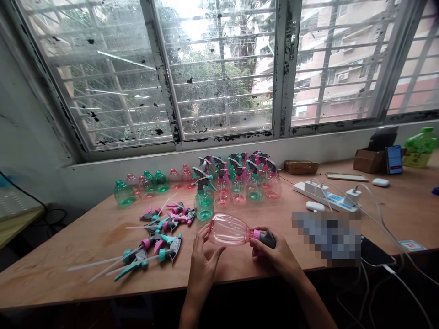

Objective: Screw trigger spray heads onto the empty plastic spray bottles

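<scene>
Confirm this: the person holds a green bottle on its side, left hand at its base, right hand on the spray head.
Wrong colour: the bottle is pink, not green. The head view shows it on its side, left hand at its base, right hand on the spray head.

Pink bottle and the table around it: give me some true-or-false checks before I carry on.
1. The left hand and right hand hold the pink bottle on its side. True.
2. The right hand is at the bottle's base. False: it grips the sprayer end; the left hand cups the base.
3. Loose sprayers lie on the table left of the hands. True.
4. The power strip has nothing plugged in. False: white plugs with cables sit in the power strip.
5. Every bottle near the window has a sprayer. False: the far-left bottles have none.
</scene>
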`<state>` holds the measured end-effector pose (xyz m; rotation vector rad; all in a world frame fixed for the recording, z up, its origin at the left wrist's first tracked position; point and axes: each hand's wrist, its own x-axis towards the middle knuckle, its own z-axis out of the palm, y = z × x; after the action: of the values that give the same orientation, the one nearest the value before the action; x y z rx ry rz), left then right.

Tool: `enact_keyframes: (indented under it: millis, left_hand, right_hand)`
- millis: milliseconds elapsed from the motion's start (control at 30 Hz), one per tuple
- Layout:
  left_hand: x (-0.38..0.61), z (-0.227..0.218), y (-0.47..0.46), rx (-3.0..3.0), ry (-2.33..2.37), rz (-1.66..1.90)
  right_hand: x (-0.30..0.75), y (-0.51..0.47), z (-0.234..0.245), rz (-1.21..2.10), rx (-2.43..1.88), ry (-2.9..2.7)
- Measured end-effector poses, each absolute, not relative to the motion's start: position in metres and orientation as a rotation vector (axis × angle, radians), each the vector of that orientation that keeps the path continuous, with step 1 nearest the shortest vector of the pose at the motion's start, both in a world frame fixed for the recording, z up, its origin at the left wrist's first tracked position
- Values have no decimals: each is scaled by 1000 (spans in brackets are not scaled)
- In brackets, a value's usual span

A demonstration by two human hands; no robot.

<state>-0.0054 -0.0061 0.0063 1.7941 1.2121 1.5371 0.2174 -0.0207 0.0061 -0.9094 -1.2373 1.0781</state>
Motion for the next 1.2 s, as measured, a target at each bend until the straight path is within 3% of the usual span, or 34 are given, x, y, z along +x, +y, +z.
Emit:
enact_keyframes:
  millis: [1200]
  left_hand:
    - [-4, 7, -6, 1763, 1167, 1547]
  right_hand:
    - [220, -17, 1, 1106, -881, -1234]
